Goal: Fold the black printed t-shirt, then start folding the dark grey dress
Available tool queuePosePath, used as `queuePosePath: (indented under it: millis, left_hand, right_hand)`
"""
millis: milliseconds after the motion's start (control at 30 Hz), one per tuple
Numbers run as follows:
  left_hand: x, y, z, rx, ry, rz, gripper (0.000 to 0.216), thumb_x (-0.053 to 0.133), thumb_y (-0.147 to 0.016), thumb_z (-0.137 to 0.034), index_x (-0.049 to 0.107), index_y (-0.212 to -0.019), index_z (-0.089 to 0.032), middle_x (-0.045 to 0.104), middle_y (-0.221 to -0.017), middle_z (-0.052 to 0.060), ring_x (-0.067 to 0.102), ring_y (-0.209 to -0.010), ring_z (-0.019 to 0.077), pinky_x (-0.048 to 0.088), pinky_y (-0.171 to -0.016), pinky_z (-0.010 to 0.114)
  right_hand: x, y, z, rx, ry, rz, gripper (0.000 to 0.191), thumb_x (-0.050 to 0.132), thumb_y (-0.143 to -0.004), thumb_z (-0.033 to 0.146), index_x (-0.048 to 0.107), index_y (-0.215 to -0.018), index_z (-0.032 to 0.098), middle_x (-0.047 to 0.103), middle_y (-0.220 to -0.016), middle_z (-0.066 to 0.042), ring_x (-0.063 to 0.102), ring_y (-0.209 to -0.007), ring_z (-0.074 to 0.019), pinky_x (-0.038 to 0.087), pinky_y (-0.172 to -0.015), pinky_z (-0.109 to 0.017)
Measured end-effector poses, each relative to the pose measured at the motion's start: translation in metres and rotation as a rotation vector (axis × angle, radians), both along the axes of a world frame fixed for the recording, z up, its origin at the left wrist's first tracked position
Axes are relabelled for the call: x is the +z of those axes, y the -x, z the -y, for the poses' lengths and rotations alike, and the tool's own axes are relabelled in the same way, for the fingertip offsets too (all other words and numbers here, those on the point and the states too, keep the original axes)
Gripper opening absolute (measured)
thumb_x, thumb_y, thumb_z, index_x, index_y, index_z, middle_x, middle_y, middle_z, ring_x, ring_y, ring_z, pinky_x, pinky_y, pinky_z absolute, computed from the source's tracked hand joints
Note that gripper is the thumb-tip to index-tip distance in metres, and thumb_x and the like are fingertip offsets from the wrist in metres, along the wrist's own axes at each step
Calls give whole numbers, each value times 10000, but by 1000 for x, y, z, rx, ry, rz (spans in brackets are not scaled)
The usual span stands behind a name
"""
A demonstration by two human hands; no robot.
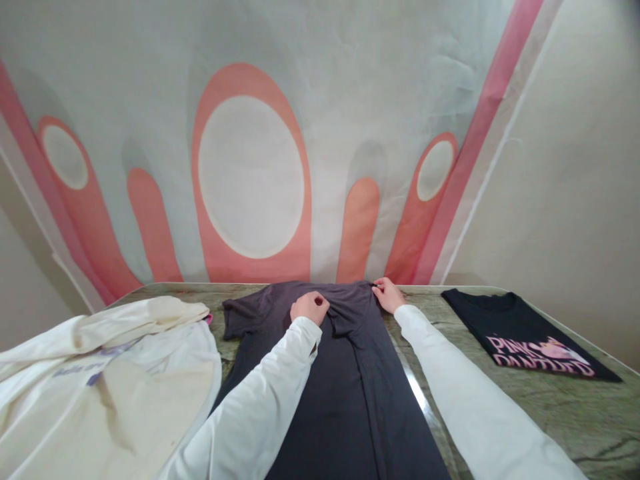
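both hands pinch the dark grey shirt (345, 387): left hand (310, 307), right hand (387, 294).

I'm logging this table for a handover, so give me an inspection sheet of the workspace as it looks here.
Surface: green marbled table, glossy, with a glare strip beside the shirt.
Work items: dark grey T-shirt spread out, collar at the far edge.
Clutter: cream garments heaped at left; black printed T-shirt lying flat at right.
Hands: left hand curled on the shirt near the collar; right hand pinching its shoulder.
Cables: nothing seen.
Surroundings: pink-and-white patterned backdrop behind the table.
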State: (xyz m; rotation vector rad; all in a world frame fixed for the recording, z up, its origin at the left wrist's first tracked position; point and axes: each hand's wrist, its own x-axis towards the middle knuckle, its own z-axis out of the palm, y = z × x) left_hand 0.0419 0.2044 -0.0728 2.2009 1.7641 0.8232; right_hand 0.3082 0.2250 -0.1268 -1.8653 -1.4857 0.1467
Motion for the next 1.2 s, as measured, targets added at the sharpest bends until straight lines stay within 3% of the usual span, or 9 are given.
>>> queuePosePath:
  millis: [400,500,567,667,767,833,1000,1133,1200]
  left_hand:
    - [4,-1,4,78,48,-177,129,519,-697,-338,550,-683,-213,605,-771,13,545,-776,198,357,-727,326]
    - [8,-2,11,18,-85,-171,150,512,-722,-327,551,-815,-215,574,-900,39,516,-877,211,347,-770,340]
    - [14,-7,19,-76,-182,-155,199,505,-745,-319,534,-915,-220,547,-976,50,488,-947,212,327,-822,347]
    - [18,-18,34,-361,-212,-175,216,465,-792,-315,530,-981,-232,539,-1056,46,462,-1020,195,292,-893,337]
    - [11,-30,47,-657,-182,-245,332,404,-830,-377,484,-1124,-244,468,-1233,42,376,-1153,202,248,-955,364]
    - [1,-35,53,-743,-138,-298,432,364,-836,-445,410,-1220,-254,374,-1327,43,303,-1217,221,206,-985,412]
    - [-14,-37,59,-744,-73,-338,505,339,-820,-525,369,-1264,-286,306,-1369,35,268,-1244,241,184,-994,461]
    - [-6,-34,51,-715,-51,-314,495,354,-821,-513,385,-1252,-273,364,-1336,41,293,-1232,234,204,-994,453]
    - [-1,-29,41,-617,-56,-275,431,390,-831,-430,433,-1213,-236,440,-1275,62,339,-1201,229,249,-982,417]
  right_hand:
    - [1,4,4,-46,-11,83,153,505,-765,240,521,-908,191,625,-794,-46,573,-723,-157,384,-646,-260]
    - [3,5,5,-34,-35,113,151,490,-772,252,528,-899,180,617,-774,-48,572,-725,-162,396,-661,-272]
    - [8,6,7,-14,-65,140,169,457,-787,260,532,-902,161,609,-808,-65,567,-759,-165,404,-704,-284]
    - [16,10,10,57,-112,197,213,408,-808,247,538,-944,147,586,-930,-90,542,-874,-163,386,-807,-292]
    - [20,17,14,186,-109,258,224,446,-795,244,561,-984,205,577,-1029,-49,511,-973,-145,359,-864,-270]
    - [18,20,15,235,-84,287,222,466,-793,254,580,-984,257,573,-1081,-19,496,-1013,-149,349,-879,-290]
    - [11,13,14,109,-61,307,276,429,-815,213,560,-1054,260,537,-1163,-57,436,-1092,-204,300,-911,-387]
    - [15,4,18,21,-75,309,313,445,-798,206,526,-1099,190,536,-1131,-103,471,-1029,-212,324,-888,-353]
    - [19,6,21,26,-90,316,315,425,-808,221,517,-1104,164,536,-1112,-113,479,-1006,-211,332,-876,-339]
